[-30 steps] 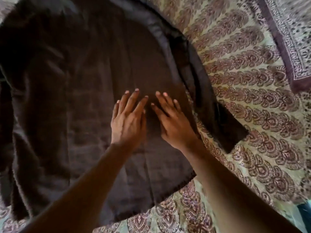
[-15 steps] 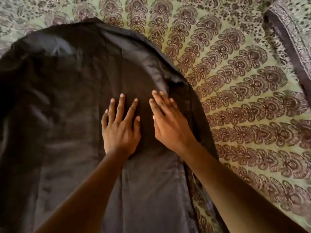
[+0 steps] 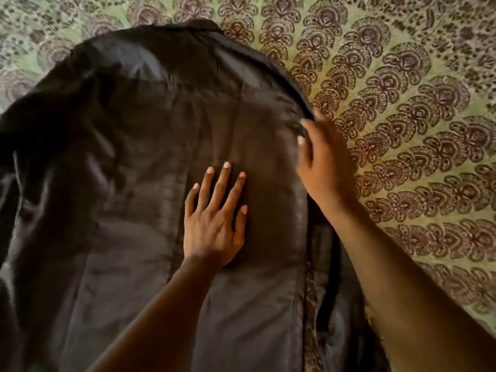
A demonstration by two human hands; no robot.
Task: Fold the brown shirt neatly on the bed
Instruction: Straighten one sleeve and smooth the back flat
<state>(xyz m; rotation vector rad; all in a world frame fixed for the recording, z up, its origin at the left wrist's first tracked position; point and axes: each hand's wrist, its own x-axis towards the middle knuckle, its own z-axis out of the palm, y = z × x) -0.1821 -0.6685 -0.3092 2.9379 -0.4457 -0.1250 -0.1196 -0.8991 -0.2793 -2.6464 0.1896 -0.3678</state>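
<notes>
Your dark brown woven shirt [image 3: 139, 189] lies spread across the bed [image 3: 402, 108], covering the left and centre of the view, its far edge curving in an arc near the top. The cloth looks thin and slightly glossy, with soft creases and a long vertical seam running down the middle.

Your left hand [image 3: 214, 221] rests flat on the shirt's centre, fingers straight and fanned apart, palm down against the fabric.

Your right hand [image 3: 324, 162] sits at the shirt's right edge, where the cloth meets the bedspread. It is motion-blurred; the fingertips seem to curl at the hem, but you cannot tell whether they pinch the fabric or only touch it.

The bed carries a pale green cotton bedspread printed with rows of maroon scalloped paisley motifs fanning outward. Below your right forearm, a narrow strip of the print shows between the shirt's body and a second dark fold of cloth [image 3: 330, 304] lying just beside it.
</notes>
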